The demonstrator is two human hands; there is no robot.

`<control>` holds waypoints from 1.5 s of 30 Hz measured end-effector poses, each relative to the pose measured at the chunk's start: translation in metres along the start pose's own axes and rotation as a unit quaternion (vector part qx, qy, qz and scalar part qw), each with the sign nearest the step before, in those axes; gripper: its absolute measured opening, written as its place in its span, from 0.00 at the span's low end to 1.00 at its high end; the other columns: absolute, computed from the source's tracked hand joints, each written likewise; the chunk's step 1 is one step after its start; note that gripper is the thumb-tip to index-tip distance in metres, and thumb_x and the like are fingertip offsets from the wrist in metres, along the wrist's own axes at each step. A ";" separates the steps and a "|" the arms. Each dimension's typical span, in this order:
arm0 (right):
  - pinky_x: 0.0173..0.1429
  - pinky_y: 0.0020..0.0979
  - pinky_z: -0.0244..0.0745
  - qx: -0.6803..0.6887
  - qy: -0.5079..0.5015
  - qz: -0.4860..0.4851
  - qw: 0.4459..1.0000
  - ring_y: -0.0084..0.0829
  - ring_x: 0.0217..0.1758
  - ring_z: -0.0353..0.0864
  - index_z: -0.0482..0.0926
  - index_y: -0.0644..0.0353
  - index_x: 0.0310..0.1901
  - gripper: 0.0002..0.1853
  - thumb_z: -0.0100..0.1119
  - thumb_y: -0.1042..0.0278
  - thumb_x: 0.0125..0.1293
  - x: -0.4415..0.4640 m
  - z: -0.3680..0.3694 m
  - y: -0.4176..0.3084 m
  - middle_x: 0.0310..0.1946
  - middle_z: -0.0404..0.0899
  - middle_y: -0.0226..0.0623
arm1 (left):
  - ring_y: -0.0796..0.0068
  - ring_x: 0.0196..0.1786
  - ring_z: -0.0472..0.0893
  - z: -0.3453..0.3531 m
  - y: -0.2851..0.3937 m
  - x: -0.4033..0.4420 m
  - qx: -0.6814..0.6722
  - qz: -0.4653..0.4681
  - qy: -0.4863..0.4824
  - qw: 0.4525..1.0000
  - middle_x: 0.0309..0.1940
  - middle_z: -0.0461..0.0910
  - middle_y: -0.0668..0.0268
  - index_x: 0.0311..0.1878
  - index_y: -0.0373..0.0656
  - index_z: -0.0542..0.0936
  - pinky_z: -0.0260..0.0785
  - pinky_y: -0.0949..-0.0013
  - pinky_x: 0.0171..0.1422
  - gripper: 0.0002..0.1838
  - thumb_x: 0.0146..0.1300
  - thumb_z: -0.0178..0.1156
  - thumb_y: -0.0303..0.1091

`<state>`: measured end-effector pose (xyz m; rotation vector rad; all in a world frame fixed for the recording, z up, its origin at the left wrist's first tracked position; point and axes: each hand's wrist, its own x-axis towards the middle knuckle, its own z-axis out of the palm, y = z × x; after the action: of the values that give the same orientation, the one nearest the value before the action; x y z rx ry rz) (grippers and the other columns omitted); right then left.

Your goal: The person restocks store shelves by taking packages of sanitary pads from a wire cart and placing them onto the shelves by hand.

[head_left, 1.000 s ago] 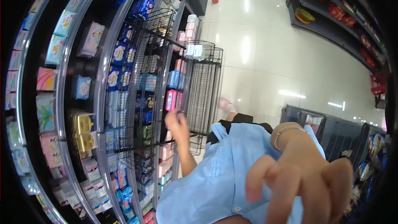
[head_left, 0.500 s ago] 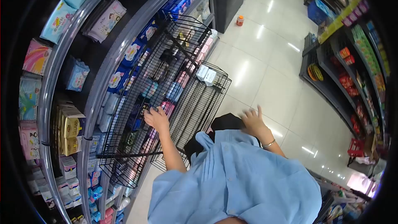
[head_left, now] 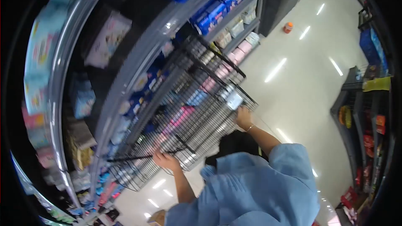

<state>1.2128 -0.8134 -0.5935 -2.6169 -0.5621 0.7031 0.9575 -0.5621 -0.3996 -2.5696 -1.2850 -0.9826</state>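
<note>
A black wire basket rack (head_left: 173, 136) stands against the shelves, with an upper and a lower basket. My left hand (head_left: 165, 160) is at the near edge of the upper basket, its fingers bent round or against the wire; blur hides the exact grip. My right hand (head_left: 243, 118), with a bracelet at the wrist, is at the rim of the lower basket, close beside a white pack (head_left: 234, 100) in its far corner. The fingers of that hand are partly hidden by the wire.
Shelves on the left hold blue packs (head_left: 217, 10), pink packs (head_left: 240, 51) and a gold pack (head_left: 82, 157). An orange-lidded jar (head_left: 288, 27) stands on the tiled floor (head_left: 289, 88). Another shelf unit (head_left: 346, 121) with red packets runs along the right.
My right hand has moved from beside the rack to its lower basket near the white pack. My left hand has shifted to the upper basket's near edge. The view has turned.
</note>
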 end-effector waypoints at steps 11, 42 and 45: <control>0.74 0.52 0.46 -0.127 -0.226 -0.009 0.966 0.55 0.74 0.48 0.68 0.58 0.62 0.40 0.69 0.56 0.45 0.116 0.104 0.030 0.72 0.50 0.55 | 0.49 0.51 0.71 -0.008 0.003 0.007 -0.005 -0.011 -0.151 0.988 0.45 0.71 0.48 0.41 0.35 0.75 0.61 0.51 0.57 0.22 0.65 0.41 0.46; 0.66 0.46 0.63 -0.177 -0.028 -0.212 0.961 0.51 0.61 0.66 0.46 0.59 0.71 0.61 0.74 0.51 0.38 -0.187 0.161 -0.158 0.58 0.64 0.52 | 0.49 0.62 0.70 -0.221 -0.052 -0.443 -0.051 -0.482 -0.075 0.871 0.59 0.71 0.49 0.60 0.39 0.70 0.62 0.53 0.67 0.28 0.53 0.62 0.28; 0.71 0.43 0.57 -0.187 -0.206 -0.202 0.939 0.52 0.67 0.60 0.42 0.60 0.72 0.61 0.75 0.54 0.43 -0.325 0.187 -0.204 0.63 0.59 0.56 | 0.49 0.62 0.70 -0.245 -0.054 -0.416 -0.083 -0.552 0.053 0.828 0.59 0.71 0.49 0.61 0.38 0.68 0.62 0.54 0.68 0.32 0.51 0.65 0.30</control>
<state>0.7967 -0.7439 -0.5270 -2.5452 -1.4368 1.0943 0.6136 -0.8992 -0.4624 -1.6178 -2.8094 -1.3439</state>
